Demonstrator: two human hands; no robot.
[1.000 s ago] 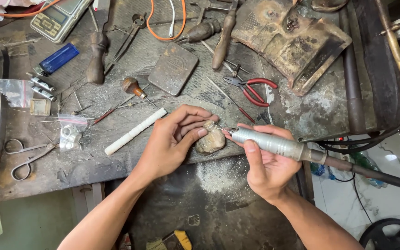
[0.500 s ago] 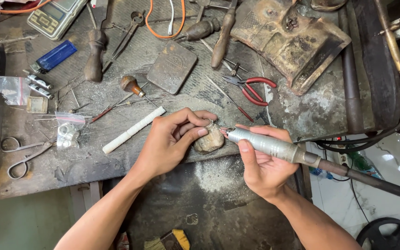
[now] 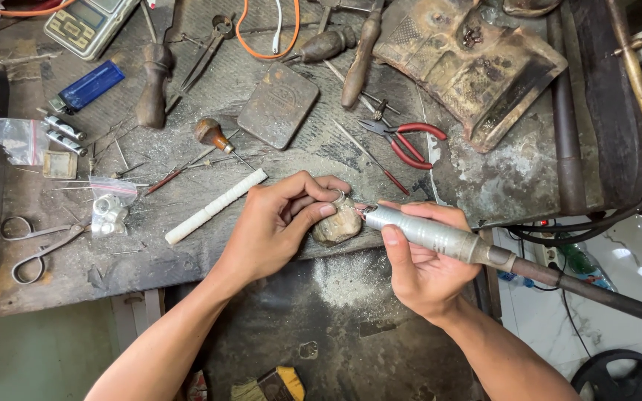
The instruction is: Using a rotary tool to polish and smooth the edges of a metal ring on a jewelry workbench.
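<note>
My left hand (image 3: 276, 223) pinches a small metal ring (image 3: 338, 196) between thumb and fingers, resting it against a worn wooden bench peg (image 3: 338, 226) at the workbench's front edge. My right hand (image 3: 417, 267) grips a silver rotary handpiece (image 3: 425, 232) like a pen. Its tip points left and meets the ring. A dark flexible shaft (image 3: 596, 293) runs from the handpiece off to the right.
The cluttered workbench (image 3: 150, 252) holds a white rod (image 3: 217, 206), red-handled pliers (image 3: 410, 141), a square metal block (image 3: 278, 104), wooden-handled tools, a blue lighter (image 3: 89, 85), a scale (image 3: 87, 24), scissors (image 3: 35, 249) and a small plastic bag (image 3: 109, 212). A dusty dark apron (image 3: 336, 319) hangs below.
Both hands stay at the peg with only slight shifts; the handpiece tip stays against the ring.
</note>
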